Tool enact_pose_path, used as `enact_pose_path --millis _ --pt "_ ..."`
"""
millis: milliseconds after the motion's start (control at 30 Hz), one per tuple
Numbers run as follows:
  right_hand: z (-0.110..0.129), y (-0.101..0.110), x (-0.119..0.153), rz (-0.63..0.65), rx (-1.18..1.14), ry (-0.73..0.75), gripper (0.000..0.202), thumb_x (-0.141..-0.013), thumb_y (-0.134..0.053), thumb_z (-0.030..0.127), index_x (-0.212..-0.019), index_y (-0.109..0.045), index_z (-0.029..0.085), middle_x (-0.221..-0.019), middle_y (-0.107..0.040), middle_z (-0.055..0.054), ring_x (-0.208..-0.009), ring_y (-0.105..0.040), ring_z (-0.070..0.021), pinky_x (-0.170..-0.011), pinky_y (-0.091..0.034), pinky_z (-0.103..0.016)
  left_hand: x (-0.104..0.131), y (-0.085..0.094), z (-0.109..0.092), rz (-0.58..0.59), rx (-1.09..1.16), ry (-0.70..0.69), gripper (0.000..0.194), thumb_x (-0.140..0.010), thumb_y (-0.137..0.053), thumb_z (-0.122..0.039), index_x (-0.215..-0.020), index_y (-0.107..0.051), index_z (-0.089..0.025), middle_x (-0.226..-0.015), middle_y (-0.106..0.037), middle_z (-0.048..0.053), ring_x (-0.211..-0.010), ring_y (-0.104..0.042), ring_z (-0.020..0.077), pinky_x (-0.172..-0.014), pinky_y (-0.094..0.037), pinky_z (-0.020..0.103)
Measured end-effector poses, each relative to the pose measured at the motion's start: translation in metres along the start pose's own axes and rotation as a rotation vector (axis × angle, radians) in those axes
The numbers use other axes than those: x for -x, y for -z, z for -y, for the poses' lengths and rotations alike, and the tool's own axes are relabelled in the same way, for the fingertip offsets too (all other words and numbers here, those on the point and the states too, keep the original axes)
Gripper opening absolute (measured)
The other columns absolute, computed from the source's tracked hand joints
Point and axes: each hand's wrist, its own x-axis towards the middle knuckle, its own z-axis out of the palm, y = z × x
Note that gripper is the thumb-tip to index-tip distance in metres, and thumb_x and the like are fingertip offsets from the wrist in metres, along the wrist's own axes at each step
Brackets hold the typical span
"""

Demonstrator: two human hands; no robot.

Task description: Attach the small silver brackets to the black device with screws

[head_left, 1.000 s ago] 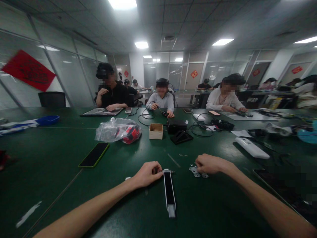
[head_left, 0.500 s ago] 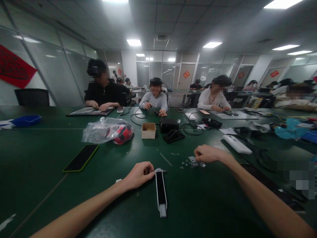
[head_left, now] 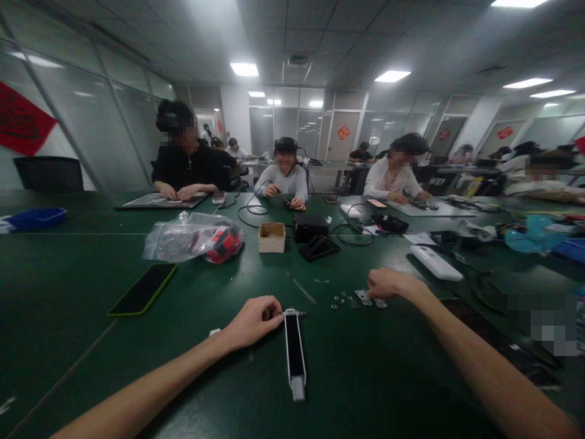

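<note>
My left hand (head_left: pixel 256 319) is closed in a pinch at the left end of a thin metal pin (head_left: pixel 299 313). This pin crosses the top of a long, narrow white-framed device (head_left: pixel 295 347) with a black middle, lying on the green table. My right hand (head_left: pixel 387 283) is closed too, its fingertips pointing down onto small silvery metal plates (head_left: pixel 364 297). The fingers partly hide the plates. Several tiny nut-like metal pieces (head_left: pixel 343 300) lie scattered just left of them.
A green-edged phone (head_left: pixel 144 290) lies at the left. Farther back are a plastic bag (head_left: pixel 171 238) with red-and-black contents, a small open cardboard box (head_left: pixel 272 239) and a black box (head_left: pixel 311 228). A white case (head_left: pixel 436 263) and cables are at the right. Co-workers sit opposite.
My right hand has shifted slightly right, and the metal plates have slid with it, away from the tiny pieces. My left hand keeps its pinch at the device. The view has moved a little.
</note>
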Motion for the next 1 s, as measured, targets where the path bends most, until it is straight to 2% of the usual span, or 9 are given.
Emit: enact_pose_path --millis 100,200,267,367,633,900,1000 --pt "0.008 0.002 0.009 -0.09 0.022 -0.014 0.015 -0.076 -0.058 0.027 -0.081 -0.065 0.014 -0.083 -0.065 -0.011 -0.077 -0.063 -0.0236 -0.058 -0.039 -0.028 0.0 0.0 0.001 0.003 0.002 0.001 0.024 -0.083 -0.053 -0.038 -0.085 -0.061 -0.015 -0.076 -0.058 0.0 -0.065 -0.051 0.0122 -0.058 -0.038 0.021" --pt "0.022 0.0 0.012 -0.122 -0.016 0.094 0.016 -0.077 -0.058 0.024 -0.09 -0.064 0.018 -0.091 -0.065 -0.009 -0.081 -0.062 -0.0218 -0.059 -0.039 -0.026 0.0 0.0 0.001 -0.006 0.002 -0.003 0.023 -0.083 -0.053 -0.037 -0.086 -0.061 -0.016 -0.075 -0.058 0.0 -0.065 -0.051 0.0122 -0.058 -0.038 0.021" --pt "0.031 -0.004 0.011 -0.116 -0.042 0.17 0.015 -0.077 -0.058 0.02 -0.091 -0.064 0.019 -0.092 -0.065 -0.007 -0.083 -0.062 -0.0211 -0.06 -0.039 -0.025 0.001 0.0 0.001 -0.021 0.005 0.0 0.02 -0.083 -0.054 -0.034 -0.086 -0.062 -0.015 -0.074 -0.058 -0.001 -0.064 -0.05 0.0117 -0.058 -0.038 0.021" --pt "0.041 -0.013 0.005 -0.128 -0.041 0.192 0.014 -0.076 -0.057 0.015 -0.088 -0.064 0.017 -0.092 -0.065 -0.009 -0.084 -0.062 -0.0223 -0.061 -0.039 -0.026 0.003 0.0 -0.001 -0.029 0.015 -0.001 0.018 -0.081 -0.057 -0.031 -0.084 -0.062 -0.015 -0.074 -0.058 -0.001 -0.064 -0.05 0.011 -0.057 -0.038 0.02" --pt "0.032 -0.03 -0.012 -0.171 -0.136 0.237 0.014 -0.078 -0.05 0.01 -0.082 -0.062 0.016 -0.089 -0.062 -0.009 -0.077 -0.061 -0.0202 -0.059 -0.04 -0.026 0.007 0.004 -0.003 -0.006 0.023 0.004 0.021 -0.083 -0.057 -0.034 -0.089 -0.063 -0.015 -0.081 -0.06 0.0 -0.068 -0.051 0.0114 -0.06 -0.039 0.02" --pt "0.038 -0.027 -0.01 -0.19 -0.129 0.228 0.009 -0.074 -0.052 0.01 -0.074 -0.059 0.015 -0.079 -0.062 -0.008 -0.07 -0.06 -0.0192 -0.054 -0.036 -0.025 0.005 0.005 -0.005 0.008 0.031 0.014 0.022 -0.081 -0.059 -0.035 -0.09 -0.063 -0.015 -0.082 -0.06 0.0 -0.068 -0.051 0.0114 -0.06 -0.039 0.02" --pt "0.044 -0.024 -0.007 -0.24 -0.101 0.275 0.007 -0.074 -0.053 0.011 -0.074 -0.058 0.015 -0.076 -0.062 -0.007 -0.069 -0.059 -0.0185 -0.055 -0.035 -0.025 0.005 0.005 -0.006 0.008 0.046 0.018 0.02 -0.08 -0.061 -0.034 -0.089 -0.063 -0.015 -0.078 -0.059 -0.001 -0.065 -0.051 0.011 -0.058 -0.038 0.02"
